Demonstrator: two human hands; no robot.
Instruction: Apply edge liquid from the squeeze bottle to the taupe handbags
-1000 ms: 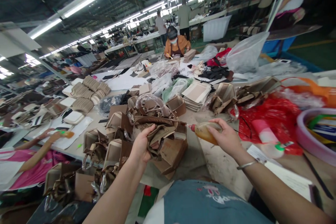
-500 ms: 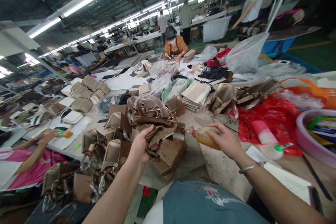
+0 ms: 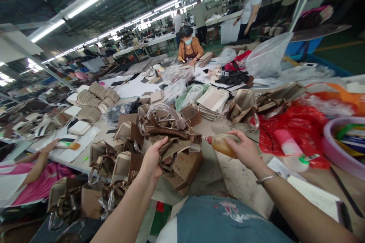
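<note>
The left hand [image 3: 152, 157] is closed on the top of a heap of brown folded bag pieces [image 3: 168, 148], thumb over the upper fold and fingers tucked out of sight beneath it, near the front edge of the work table [image 3: 236, 182]. The right hand [image 3: 245, 151] is wrapped around an amber squeeze bottle [image 3: 221, 144], held on its side just above the table with its red nozzle pointing left, almost touching the heap. More brown bag shells [image 3: 114, 159] crowd the left of the heap and spill over the table edge, so the left forearm reaches across them. Behind the heap lie a clear plastic bag [image 3: 167, 112], a stack of pale flat panels [image 3: 212, 102] and another clump of brown pieces [image 3: 245, 106]. To the right of the bottle a red plastic sheet [image 3: 288, 129] spreads over the table, with a pink-rimmed basin [image 3: 336, 152] at the far right. At the left edge a co-worker's hand [image 3: 47, 148] rests by a small orange bottle [image 3: 71, 145] on white sheets. Across the table a seated person in an orange top [image 3: 189, 47] works at a stack. Compared with half a second ago, the bottle sits a touch higher and its nozzle closer to the heap, the left hand's hold is unchanged, and the co-worker's hand has slid slightly away from the orange bottle.
</note>
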